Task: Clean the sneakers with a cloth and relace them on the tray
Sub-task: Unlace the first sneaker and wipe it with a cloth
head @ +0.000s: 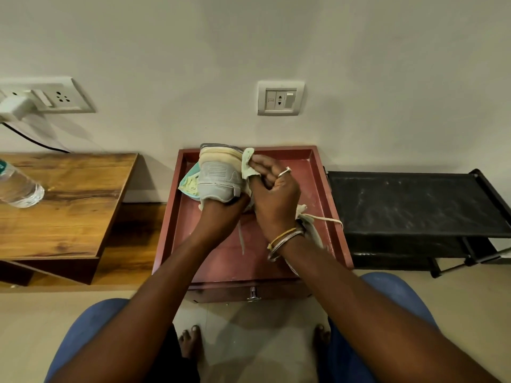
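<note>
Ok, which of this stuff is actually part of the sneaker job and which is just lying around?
In the job:
held sneaker, gripped by the left hand
cloth, pinched in the right hand
second sneaker with its loose lace
tray

Lying about:
water bottle
wooden table
black rack
wall socket
charger

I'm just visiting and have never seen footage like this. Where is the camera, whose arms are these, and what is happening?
No machine here: a person wears a camera on the head, looking down at their own arms. The left hand grips a grey sneaker by its heel over the red tray. The right hand pinches a pale cloth against it. A second sneaker with a loose lace lies on the tray under the right wrist. A water bottle sits on the wooden table.
</note>
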